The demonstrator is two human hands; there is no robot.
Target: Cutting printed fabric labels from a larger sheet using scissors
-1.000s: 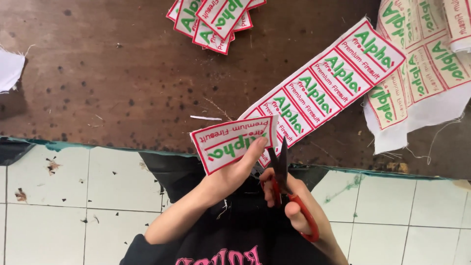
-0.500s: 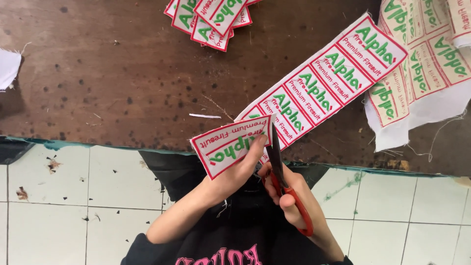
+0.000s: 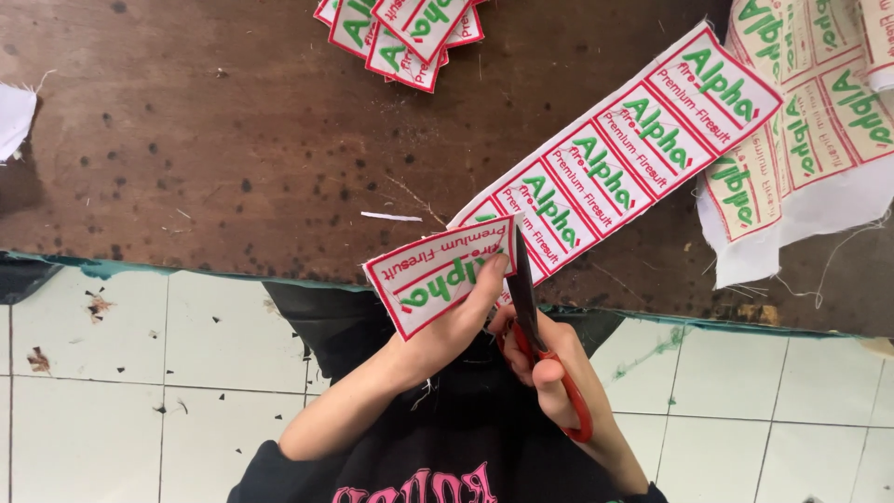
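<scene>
My left hand point(image 3: 447, 326) pinches the end label point(image 3: 433, 272) of a long strip of white cloth labels point(image 3: 633, 149) with red borders and green lettering. The strip runs diagonally up to the right across a dark wooden table point(image 3: 233, 140). My right hand point(image 3: 549, 368) grips red-handled scissors point(image 3: 535, 331). Their dark blades point up, nearly shut, in the seam between the end label and the rest of the strip. The end label tilts away to the left at the cut.
A pile of cut single labels point(image 3: 400, 33) lies at the table's top edge. A sheet of uncut labels on white cloth point(image 3: 810, 121) lies at the right. A white scrap point(image 3: 14, 116) sits at the far left. Below the table edge is white tiled floor point(image 3: 112, 373).
The scissor blades have closed and pushed further up through the seam. The end label has swung away from the strip to the left.
</scene>
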